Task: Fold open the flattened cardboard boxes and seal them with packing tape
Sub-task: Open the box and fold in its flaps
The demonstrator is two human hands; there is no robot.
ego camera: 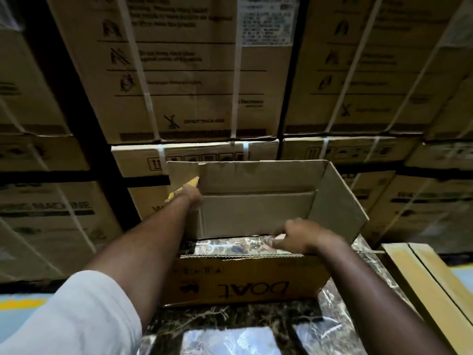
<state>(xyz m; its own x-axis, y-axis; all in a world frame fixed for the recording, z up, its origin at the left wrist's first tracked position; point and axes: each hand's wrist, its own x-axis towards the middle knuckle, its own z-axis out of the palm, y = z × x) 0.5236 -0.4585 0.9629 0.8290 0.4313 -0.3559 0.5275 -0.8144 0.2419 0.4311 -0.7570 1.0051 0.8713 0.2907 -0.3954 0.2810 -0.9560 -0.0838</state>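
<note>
Two bare arms reach forward from the near edge. The left arm, with a white sleeve [84, 316] at the shoulder, stretches far and left; the left hand [192, 194] is blurred, fingers unclear. The right hand [297, 237] sits nearer, right of centre, knuckles up, fingers curled downward.

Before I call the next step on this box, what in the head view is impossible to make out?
- Left hand: fingers hidden behind the box side wall; grip unclear, yellow object there unidentifiable.
- Right hand: motion-blurred at the near wall; fingertips unclear.
- Box bottom: glossy surface shows through, flaps not visible.
- Tape: none visible.
- Stacked cartons: print too blurred to read.
</note>
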